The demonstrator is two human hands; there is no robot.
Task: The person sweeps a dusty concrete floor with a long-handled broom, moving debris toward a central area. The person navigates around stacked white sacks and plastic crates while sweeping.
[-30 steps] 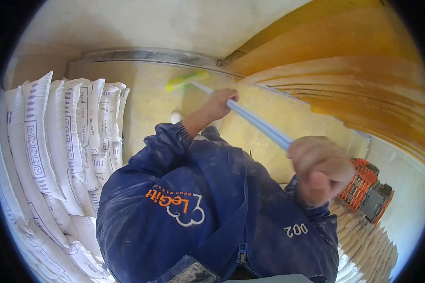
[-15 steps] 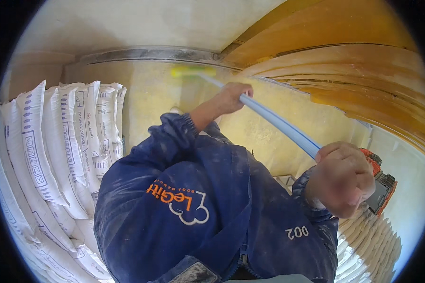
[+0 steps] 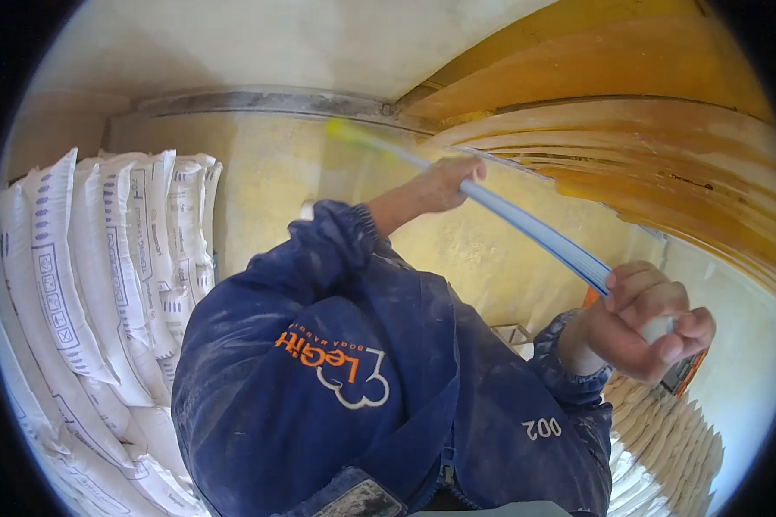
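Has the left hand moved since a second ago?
Yes: the left hand has shifted right in the picture, farther from the stacked white sacks.

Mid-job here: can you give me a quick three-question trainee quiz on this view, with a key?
1. Which is nearer the blurred yellow-green head of the light-blue pole: the left hand or the right hand?
2. True or false: the left hand grips a white sack.
3. Multiple choice: the main colour of the jacket is A) red; B) dark blue; C) white.

Key:
1. The left hand.
2. False; it grips the light-blue pole.
3. B.
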